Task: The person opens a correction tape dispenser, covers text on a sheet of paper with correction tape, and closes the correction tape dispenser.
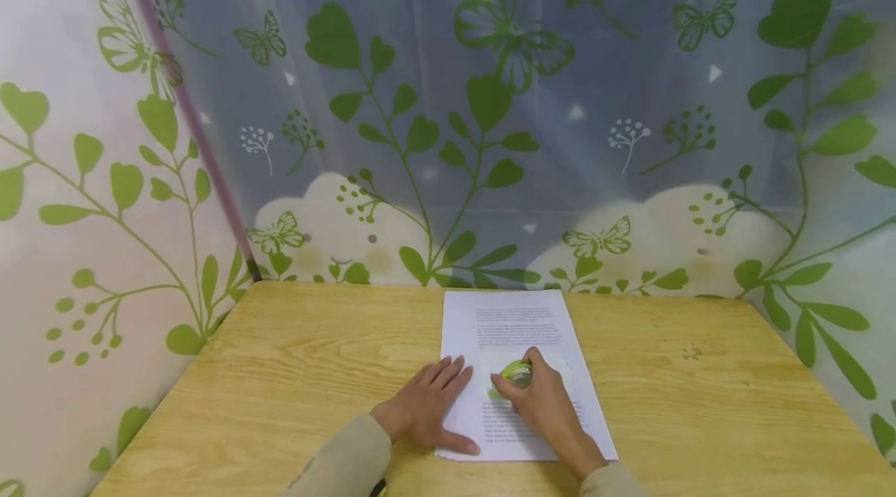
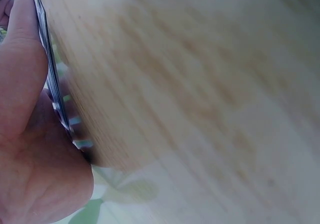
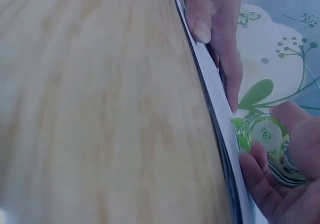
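A stack of white printed sheets (image 1: 502, 304) lies on the wooden table, its edge (image 3: 212, 91) seen from the side in the right wrist view. My right hand (image 1: 551, 407) grips a green, see-through correction tape dispenser (image 1: 519, 374) between thumb and fingers, low over the middle of the top page. Round reels show through the casing of the dispenser (image 3: 266, 134) in the right wrist view. With fingers spread and straight, my left hand (image 1: 428, 407) rests on the left side of the sheets. The dispenser's tip is too small to make out in the head view.
The yellow wood-grain table (image 1: 315, 372) extends to both sides of the sheets. Behind it hangs a curtain (image 1: 420, 131) printed with green leaves and butterflies. A small dark mark (image 1: 691, 353) shows on the tabletop at the right.
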Action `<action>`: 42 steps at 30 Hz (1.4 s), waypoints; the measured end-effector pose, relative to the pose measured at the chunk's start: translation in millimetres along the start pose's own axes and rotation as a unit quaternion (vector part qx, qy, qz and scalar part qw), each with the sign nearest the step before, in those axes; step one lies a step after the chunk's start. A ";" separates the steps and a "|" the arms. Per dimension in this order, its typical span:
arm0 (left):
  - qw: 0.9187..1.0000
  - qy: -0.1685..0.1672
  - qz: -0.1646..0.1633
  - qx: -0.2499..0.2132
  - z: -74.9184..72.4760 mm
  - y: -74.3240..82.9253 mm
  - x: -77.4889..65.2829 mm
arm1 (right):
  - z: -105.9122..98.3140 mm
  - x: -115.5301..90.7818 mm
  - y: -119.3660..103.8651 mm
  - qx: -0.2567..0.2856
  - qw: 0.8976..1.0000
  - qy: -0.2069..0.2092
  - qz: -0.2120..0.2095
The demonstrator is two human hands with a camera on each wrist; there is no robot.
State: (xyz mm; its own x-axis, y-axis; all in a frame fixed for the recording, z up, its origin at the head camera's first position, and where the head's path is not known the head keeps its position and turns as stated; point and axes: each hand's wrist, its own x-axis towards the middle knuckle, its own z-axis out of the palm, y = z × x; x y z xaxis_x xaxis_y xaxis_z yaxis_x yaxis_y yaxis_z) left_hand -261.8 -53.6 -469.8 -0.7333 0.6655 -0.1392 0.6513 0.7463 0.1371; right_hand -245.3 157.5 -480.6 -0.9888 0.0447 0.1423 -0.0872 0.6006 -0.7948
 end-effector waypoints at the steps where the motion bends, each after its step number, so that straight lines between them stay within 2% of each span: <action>1: 1.000 -0.001 0.001 -0.003 -0.6 0.1 -0.2 | -0.1 0.2 0.5 -0.002 1.000 0.001 -0.002; 13: 1.000 -0.004 0.000 -0.001 0.4 0.1 1.6 | -10.7 0.8 7.1 -0.010 1.000 -0.009 0.018; 19: 1.000 -0.004 0.016 -0.009 0.3 1.4 2.5 | -15.3 -0.1 11.7 -0.009 0.999 -0.011 0.034; 27: 1.000 -0.011 -0.003 -0.001 -1.2 1.4 1.7 | -17.0 2.6 10.2 -0.011 0.999 -0.008 0.031; 36: 1.000 -0.007 -0.003 -0.001 -0.9 1.3 1.2 | -24.6 1.9 14.3 -0.001 0.999 -0.016 0.036; 42: 1.000 -0.008 -0.006 0.000 1.6 0.2 2.6 | -29.4 2.4 18.9 -0.011 0.999 -0.007 0.037</action>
State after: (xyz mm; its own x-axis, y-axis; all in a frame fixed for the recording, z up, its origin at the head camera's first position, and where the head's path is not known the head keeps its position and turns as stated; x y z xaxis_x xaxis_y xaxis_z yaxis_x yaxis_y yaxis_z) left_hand -263.3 -51.8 -471.7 -0.7382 0.6561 -0.1568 0.6421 0.7547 0.1348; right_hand -245.7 192.4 -477.9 -0.9940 0.0790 0.0759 -0.0116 0.6133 -0.7898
